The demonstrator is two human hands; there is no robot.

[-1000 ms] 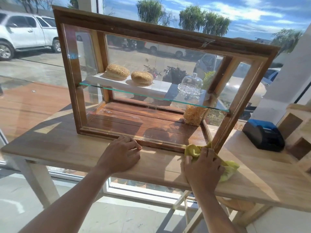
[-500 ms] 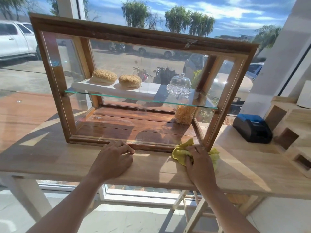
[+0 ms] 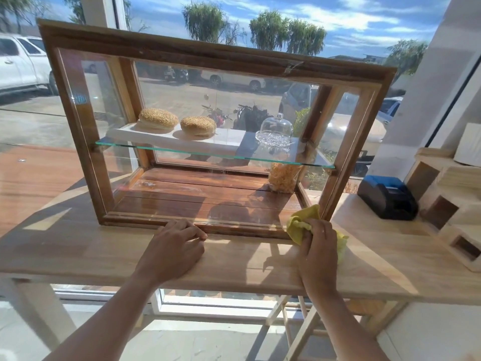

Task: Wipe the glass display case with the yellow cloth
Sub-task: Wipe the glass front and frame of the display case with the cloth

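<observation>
The right hand (image 3: 316, 246) had its fingers curled round the bunched yellow cloth (image 3: 303, 223), pressing it at the lower right front corner of the glass display case (image 3: 208, 126), at about five o'clock on its front pane. The left hand (image 3: 173, 247) lay on the wooden table (image 3: 78, 251), fingers bent and grasping nothing, tips touching the case's bottom rail at six o'clock. The case stood upright, long axis running left to right, glass front facing the person.

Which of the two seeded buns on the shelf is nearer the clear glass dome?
The right-hand seeded bun; it lies between the left bun and the clear glass dome.
</observation>
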